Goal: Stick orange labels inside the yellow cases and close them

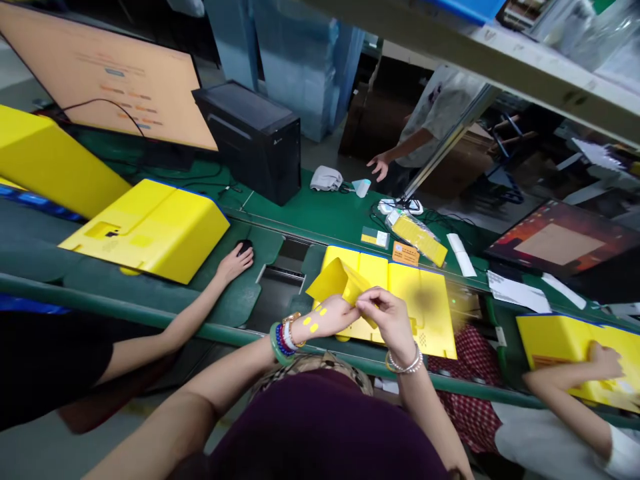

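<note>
Sheet (330, 280) in both hands (331, 316) (390, 313), orange card (405, 253) unreadable

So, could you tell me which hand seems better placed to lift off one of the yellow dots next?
Probably the right hand: the yellow dots lie on the back of the left hand, which can hardly pick them off itself. The left also holds the folded yellow sheet, with the right close by.
</note>
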`<action>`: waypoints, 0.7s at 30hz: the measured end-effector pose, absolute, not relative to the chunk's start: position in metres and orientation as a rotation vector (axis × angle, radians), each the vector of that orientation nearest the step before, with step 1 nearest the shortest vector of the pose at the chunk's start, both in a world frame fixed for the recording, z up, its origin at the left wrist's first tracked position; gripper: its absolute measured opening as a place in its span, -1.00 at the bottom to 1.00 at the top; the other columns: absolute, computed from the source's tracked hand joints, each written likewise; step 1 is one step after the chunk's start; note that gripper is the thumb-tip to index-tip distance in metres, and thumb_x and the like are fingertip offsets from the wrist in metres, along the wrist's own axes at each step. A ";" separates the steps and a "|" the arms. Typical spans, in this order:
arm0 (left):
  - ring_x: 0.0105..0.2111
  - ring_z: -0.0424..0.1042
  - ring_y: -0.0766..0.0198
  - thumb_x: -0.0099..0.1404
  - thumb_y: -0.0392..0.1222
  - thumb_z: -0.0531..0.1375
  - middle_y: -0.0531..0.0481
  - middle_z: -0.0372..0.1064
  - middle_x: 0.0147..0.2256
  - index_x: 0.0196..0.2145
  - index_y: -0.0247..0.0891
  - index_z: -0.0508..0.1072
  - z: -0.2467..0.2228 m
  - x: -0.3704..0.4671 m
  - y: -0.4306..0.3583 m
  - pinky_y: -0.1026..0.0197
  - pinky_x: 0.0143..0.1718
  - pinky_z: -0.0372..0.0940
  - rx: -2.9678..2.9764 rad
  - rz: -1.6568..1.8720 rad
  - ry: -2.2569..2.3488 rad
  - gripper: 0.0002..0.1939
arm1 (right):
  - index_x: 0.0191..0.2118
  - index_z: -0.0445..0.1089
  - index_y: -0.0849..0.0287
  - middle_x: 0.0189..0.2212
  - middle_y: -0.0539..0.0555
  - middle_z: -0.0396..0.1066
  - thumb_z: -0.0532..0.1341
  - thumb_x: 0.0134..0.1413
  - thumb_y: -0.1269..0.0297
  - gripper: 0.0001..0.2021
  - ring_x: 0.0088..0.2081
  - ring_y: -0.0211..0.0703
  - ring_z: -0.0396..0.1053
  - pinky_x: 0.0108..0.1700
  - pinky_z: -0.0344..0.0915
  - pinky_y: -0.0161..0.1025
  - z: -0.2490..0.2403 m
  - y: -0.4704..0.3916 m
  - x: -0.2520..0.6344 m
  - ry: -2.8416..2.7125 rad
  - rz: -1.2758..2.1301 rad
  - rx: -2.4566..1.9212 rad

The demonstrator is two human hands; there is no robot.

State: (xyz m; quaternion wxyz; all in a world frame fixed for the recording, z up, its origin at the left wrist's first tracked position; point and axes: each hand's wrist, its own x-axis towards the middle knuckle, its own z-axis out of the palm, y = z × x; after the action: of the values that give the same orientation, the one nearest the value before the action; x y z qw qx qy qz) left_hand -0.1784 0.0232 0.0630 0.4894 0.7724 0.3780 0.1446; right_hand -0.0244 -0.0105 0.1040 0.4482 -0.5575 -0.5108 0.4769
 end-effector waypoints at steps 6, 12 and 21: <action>-0.42 0.38 0.29 0.42 0.00 -0.09 0.00 0.41 -0.43 -0.32 -0.31 0.43 0.069 -0.174 0.023 0.30 -0.36 0.26 1.933 0.380 0.921 -0.58 | -0.37 0.50 0.14 -0.40 0.03 0.47 0.36 -0.05 0.16 -0.83 -0.35 -0.19 0.38 -0.24 0.35 -0.22 0.103 -0.010 -0.014 -1.177 1.170 -1.418; -0.24 0.47 0.21 0.42 -0.07 -0.06 -0.08 0.52 -0.27 -0.16 -0.30 0.48 0.059 -0.177 0.024 0.26 -0.20 0.30 2.021 0.440 0.892 -0.62 | -0.21 0.52 0.09 -0.30 0.06 0.47 0.28 0.09 0.27 -0.86 -0.22 -0.13 0.39 -0.09 0.32 -0.14 0.100 -0.019 -0.013 -1.578 0.909 -1.537; -0.50 0.38 0.25 0.38 0.08 0.00 -0.01 0.35 -0.58 -0.50 -0.27 0.45 0.050 -0.178 0.028 0.30 -0.45 0.16 2.048 0.237 1.129 -0.53 | -0.15 0.47 0.13 -0.34 0.04 0.49 0.29 0.10 0.24 -0.80 -0.28 -0.16 0.41 -0.13 0.36 -0.18 0.105 -0.027 -0.029 -1.438 1.046 -1.449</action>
State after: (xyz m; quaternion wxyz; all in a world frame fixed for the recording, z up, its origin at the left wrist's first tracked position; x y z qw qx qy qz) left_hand -0.1776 0.0284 0.0499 0.3854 0.8040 0.4432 0.0931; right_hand -0.0293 -0.0271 0.1045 0.4112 -0.5759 -0.5714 0.4156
